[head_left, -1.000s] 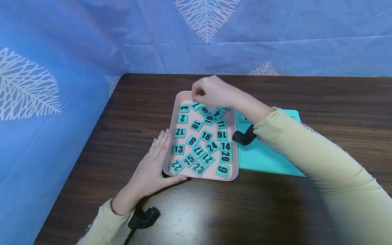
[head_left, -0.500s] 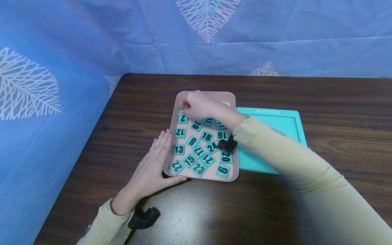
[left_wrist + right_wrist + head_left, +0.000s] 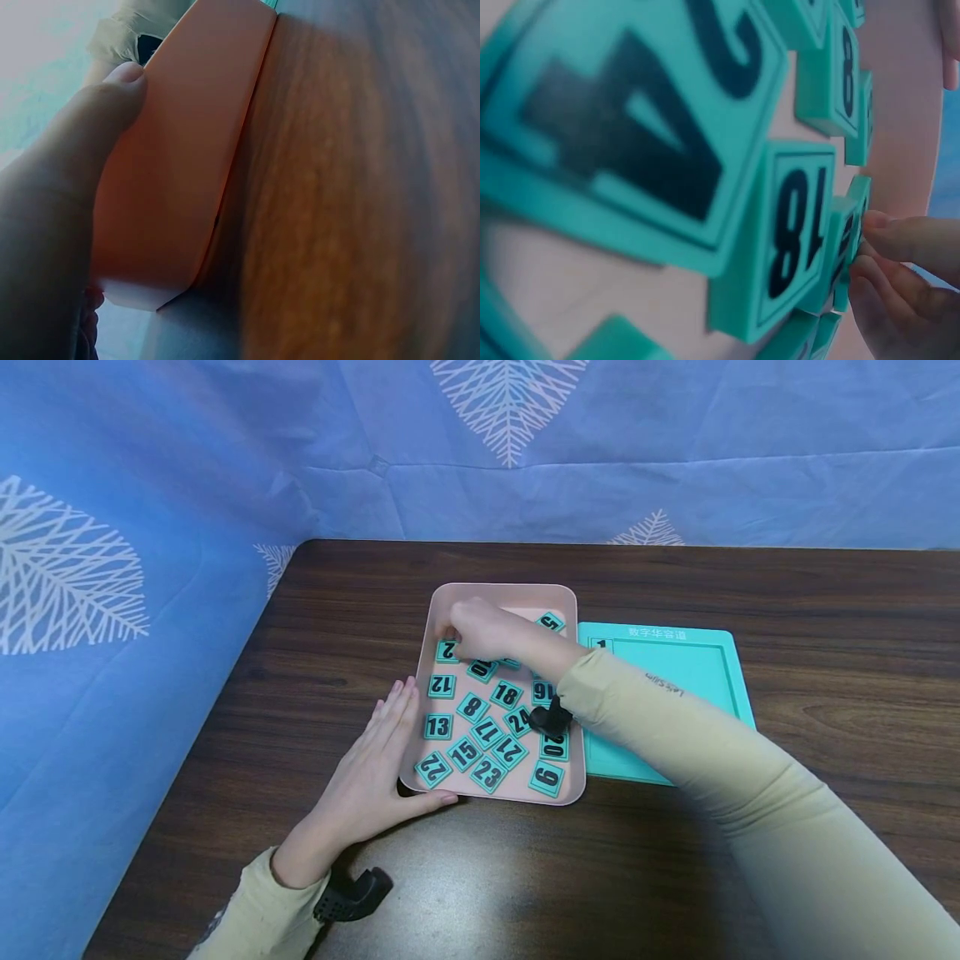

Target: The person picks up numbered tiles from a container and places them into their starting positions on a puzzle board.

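Observation:
A pink tray holds several turquoise number tiles, among them the 18 tile and the 13 tile. My left hand lies with straight fingers along the tray's left side, its thumb at the near rim. Over the tray's far left part, my right hand pinches the number 2 tile with curled fingers. In the right wrist view, the thumb and fingertips meet the edge of a tile; my right hand hides the tiles beneath it in the head view.
Against the tray's right side lies a flat turquoise board with a raised border and a number 1 tile in its far left corner. My right sleeve covers part of it. A blue patterned cloth hangs behind the dark wooden table.
My right hand has moved left and nearer, from the tray's far rim down to the number 2 tile, uncovering more of the board. My left hand has stayed in place.

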{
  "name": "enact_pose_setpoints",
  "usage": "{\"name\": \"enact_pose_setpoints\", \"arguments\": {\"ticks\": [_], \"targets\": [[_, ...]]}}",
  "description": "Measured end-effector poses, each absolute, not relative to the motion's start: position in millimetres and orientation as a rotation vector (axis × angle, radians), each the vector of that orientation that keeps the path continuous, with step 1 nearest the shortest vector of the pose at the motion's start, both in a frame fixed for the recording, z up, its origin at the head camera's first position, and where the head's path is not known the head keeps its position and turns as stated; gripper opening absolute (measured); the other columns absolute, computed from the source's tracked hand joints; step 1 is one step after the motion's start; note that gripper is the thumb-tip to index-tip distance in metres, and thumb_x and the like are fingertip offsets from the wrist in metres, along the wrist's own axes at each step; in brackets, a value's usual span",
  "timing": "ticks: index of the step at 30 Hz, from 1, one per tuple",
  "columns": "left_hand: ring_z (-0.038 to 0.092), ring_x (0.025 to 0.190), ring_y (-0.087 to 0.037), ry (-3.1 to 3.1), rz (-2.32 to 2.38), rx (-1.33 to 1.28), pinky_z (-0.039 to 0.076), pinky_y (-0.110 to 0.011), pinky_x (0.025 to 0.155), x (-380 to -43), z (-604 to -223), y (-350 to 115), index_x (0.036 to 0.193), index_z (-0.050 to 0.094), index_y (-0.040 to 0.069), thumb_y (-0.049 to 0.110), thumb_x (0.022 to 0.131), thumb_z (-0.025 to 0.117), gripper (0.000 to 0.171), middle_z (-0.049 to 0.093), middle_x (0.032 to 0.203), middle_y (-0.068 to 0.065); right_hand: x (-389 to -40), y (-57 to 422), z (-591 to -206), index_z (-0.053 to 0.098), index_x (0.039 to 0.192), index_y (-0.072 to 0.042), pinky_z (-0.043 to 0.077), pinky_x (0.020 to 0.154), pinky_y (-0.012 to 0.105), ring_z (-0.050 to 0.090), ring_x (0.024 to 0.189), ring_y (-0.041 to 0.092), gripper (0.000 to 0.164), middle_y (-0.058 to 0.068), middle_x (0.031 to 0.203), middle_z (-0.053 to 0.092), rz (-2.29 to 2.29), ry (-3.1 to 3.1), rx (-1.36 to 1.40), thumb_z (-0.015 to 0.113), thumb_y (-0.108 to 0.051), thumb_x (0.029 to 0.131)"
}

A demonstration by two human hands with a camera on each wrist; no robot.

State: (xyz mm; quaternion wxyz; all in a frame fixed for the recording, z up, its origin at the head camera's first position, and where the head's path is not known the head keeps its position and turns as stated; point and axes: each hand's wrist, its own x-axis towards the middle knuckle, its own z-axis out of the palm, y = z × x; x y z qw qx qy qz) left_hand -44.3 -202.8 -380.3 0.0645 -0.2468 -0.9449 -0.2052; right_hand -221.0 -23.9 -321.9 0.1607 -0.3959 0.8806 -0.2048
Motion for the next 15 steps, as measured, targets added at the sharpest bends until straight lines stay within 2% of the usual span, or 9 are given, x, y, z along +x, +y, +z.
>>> {"name": "enact_pose_setpoints", "arguments": {"ticks": [1,4,8,13,15], "targets": [[0.005,0.145,-0.022,-2.852,-0.622,-0.746,0.009,-0.037,0.117,-44.3,-380.3,-202.8,0.153,0.007,0.002,0.07,0.074,0.064,0.118,0.008,0.159,-0.013,-220.8,-24.1,-321.9,0.068,0.113,-0.002,0.042,0.069,0.024,0.048,0.063,0.014,0.035,0.011,0.086,0.069,-0.565,2.515,-1.119,0.059,0.009,0.081],[0.005,0.145,-0.022,-2.852,-0.621,-0.746,0.009,-0.037,0.117,-44.3,-379.9,-202.7,0.153,0.007,0.002,0.07,0.074,0.064,0.118,0.008,0.159,-0.012,-220.5,-24.9,-321.8,0.067,0.117,-0.003,0.044,0.069,0.026,0.055,0.073,0.017,0.034,0.012,0.093,0.067,-0.52,2.502,-1.104,0.062,0.004,0.084],[0.004,0.145,-0.021,-2.856,-0.619,-0.74,0.009,-0.038,0.117,-44.6,-380.3,-202.8,0.153,0.006,0.003,0.07,0.074,0.064,0.119,0.008,0.159,-0.012,-221.2,-24.0,-321.9,0.066,0.121,-0.005,0.043,0.068,0.026,0.053,0.074,0.018,0.034,0.009,0.098,0.063,-0.469,2.485,-1.093,0.065,-0.003,0.086],[0.004,0.145,-0.021,-2.858,-0.618,-0.737,0.009,-0.037,0.117,-44.4,-380.5,-202.8,0.153,0.005,0.004,0.071,0.074,0.064,0.119,0.007,0.159,-0.011,-221.1,-23.0,-321.8,0.068,0.116,-0.005,0.047,0.075,0.029,0.055,0.083,0.019,0.03,0.008,0.104,0.062,-0.414,2.496,-1.059,0.069,-0.013,0.087],[0.004,0.145,-0.021,-2.857,-0.619,-0.738,0.009,-0.037,0.117,-44.3,-380.5,-202.5,0.153,0.005,0.004,0.072,0.074,0.063,0.119,0.007,0.159,-0.011,-220.6,-22.7,-321.8,0.067,0.114,-0.005,0.048,0.076,0.029,0.056,0.081,0.019,0.029,0.007,0.105,0.063,-0.401,2.51,-1.047,0.071,-0.015,0.087]]}}
